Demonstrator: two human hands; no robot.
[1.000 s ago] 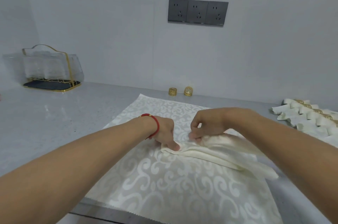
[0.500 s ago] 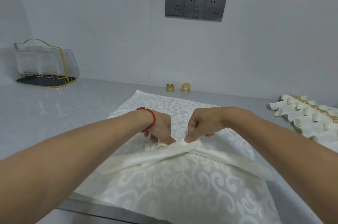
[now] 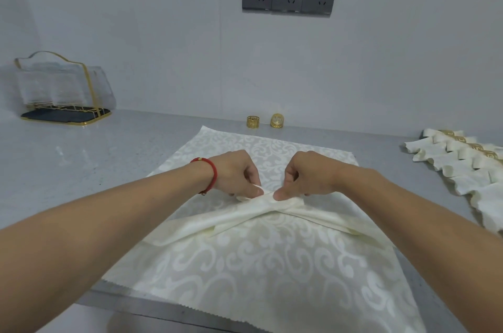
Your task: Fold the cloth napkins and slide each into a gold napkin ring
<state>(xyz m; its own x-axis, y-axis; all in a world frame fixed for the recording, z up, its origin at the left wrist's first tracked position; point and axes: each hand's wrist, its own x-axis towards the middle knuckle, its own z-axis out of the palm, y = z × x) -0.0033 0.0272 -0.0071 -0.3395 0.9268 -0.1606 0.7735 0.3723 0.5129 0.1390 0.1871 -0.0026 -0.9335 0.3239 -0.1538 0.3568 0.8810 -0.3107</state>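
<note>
You are in the middle of the folding step. Your left hand (image 3: 239, 177) and right hand (image 3: 304, 177) sit close together at the centre of the patterned mat (image 3: 245, 273), each pinching the far point of the cream napkin (image 3: 261, 215) between thumb and fingers. From that pinched peak the napkin runs down in two crossed bands, one toward 8 o'clock and one toward 4 o'clock, both lying on the mat.

No ring is on this napkin yet. Two loose gold rings stand on the counter (image 3: 81, 169) at 12 o'clock, just beyond the mat's far edge: the left ring (image 3: 253, 122) and the right ring (image 3: 277, 120), side by side and well apart from your hands. At 3 o'clock lies a row of finished napkins (image 3: 462, 161), already banded in gold.

By my reading, the next move calls for gathering the two bands into one narrow bundle and keeping the point tight in one hand, so the other is free to reach to 12 o'clock for a ring. If you loosen the pinch too soon, the soft cloth will likely splay and the folds will need redoing before it fits through
</note>
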